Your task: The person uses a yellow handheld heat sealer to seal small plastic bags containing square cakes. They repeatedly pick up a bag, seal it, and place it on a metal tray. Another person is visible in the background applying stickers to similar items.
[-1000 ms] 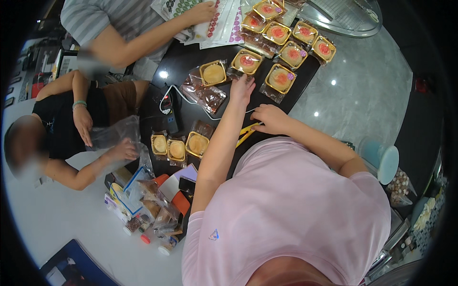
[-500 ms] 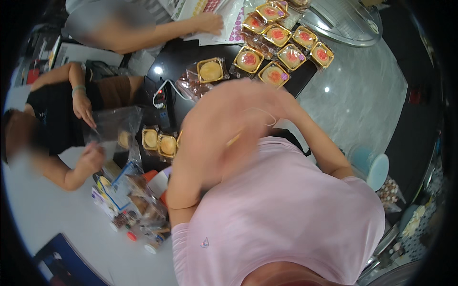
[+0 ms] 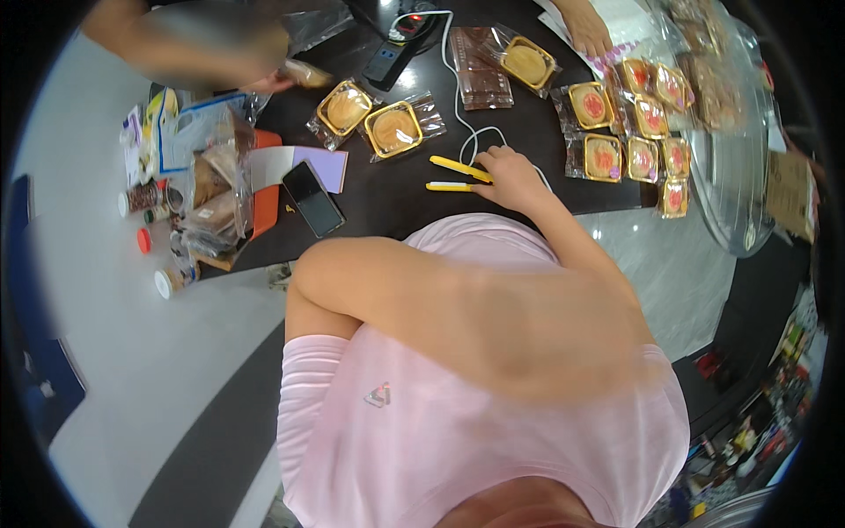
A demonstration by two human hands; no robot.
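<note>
Right hand (image 3: 514, 180) grips yellow clamp (image 3: 459, 167), right of smartphone (image 3: 312, 200); left hand (image 3: 576, 334) blurred, hold unclear. Likely steadying; next probably needs both.

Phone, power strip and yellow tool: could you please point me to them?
Phone (image 3: 314, 199): head view, middle of its dark face.
Power strip (image 3: 385, 63): head view, socket face.
Yellow tool (image 3: 461, 168): head view, upper arm.

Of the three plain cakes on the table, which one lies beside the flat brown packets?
The plain cake right of the white cable; the other two plain cakes lie left of that cable.
</note>
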